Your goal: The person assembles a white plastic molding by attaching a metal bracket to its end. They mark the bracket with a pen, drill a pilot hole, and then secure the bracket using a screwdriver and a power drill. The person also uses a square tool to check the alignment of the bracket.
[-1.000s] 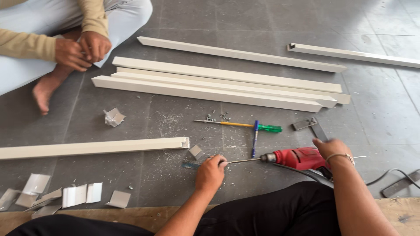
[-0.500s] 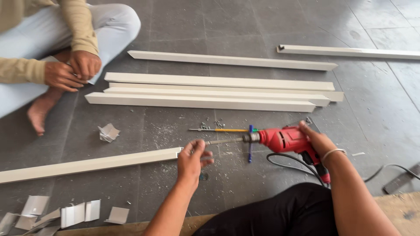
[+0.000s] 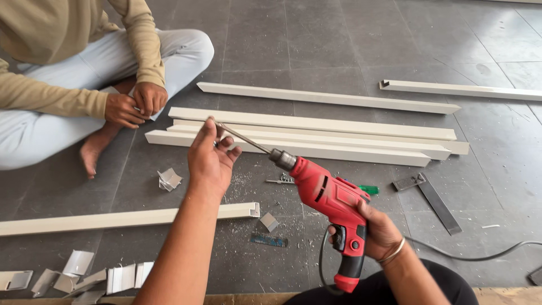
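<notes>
The right hand (image 3: 377,230) is gripping the handle of the red drill (image 3: 333,209), which is now lifted off the floor and angled up toward the left, where a second ago it was lying low by the scattered screws. The left hand (image 3: 210,161) has risen with it, and its fingers are closing around the tip of the long drill bit (image 3: 244,139); the work looks to be shifting from drilling to tending the bit. Beyond the hands, white channel strips (image 3: 305,135) are lying on the grey tiled floor (image 3: 316,45), a metal square (image 3: 429,195) to the right, cut offcuts (image 3: 79,274) lower left. Another person (image 3: 84,68) is sitting cross-legged opposite.
</notes>
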Tool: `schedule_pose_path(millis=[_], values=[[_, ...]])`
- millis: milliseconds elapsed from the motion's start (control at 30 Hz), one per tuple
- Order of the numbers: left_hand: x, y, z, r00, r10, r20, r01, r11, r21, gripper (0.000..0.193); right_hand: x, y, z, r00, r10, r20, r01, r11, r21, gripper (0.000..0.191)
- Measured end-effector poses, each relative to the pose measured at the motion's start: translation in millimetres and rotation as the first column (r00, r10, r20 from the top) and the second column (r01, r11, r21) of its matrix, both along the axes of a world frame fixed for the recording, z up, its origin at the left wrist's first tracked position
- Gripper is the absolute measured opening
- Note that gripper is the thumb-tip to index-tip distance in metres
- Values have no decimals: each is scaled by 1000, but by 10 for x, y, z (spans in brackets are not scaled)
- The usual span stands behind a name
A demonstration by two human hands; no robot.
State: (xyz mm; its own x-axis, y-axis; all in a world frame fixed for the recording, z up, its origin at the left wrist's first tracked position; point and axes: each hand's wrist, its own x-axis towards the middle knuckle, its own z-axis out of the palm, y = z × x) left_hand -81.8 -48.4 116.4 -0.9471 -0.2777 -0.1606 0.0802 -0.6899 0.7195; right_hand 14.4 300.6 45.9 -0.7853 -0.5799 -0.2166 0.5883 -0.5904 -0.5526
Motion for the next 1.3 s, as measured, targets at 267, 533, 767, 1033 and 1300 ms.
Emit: schedule_pose_path(millis=[267, 533, 767, 1033, 1300], values=[[184, -4, -609, 961, -139, 241, 273, 627, -729, 51, 107, -205, -96, 984, -168, 55, 169, 985, -17, 64], [866, -414, -1391, 840, -121, 529, 385, -555, -737, 38, -14, -175, 94, 934, -351, -63, 335, 924, -183, 68], [980, -538, -1084, 632, 30, 775, 567, -699, -435, 58, -81, -117, 133, 914, -405, -33, 398, 909, -125, 66], [910, 241, -1234, 709, -317, 629, 360, -605, -710, 70, -221, -152, 7, 933, -360, 0, 360, 933, 8, 63], [587, 48, -1586, 851, -65, 521, 453, -412, -791, 48, -361, 82, -113, 974, -226, -19, 223, 937, 267, 61]])
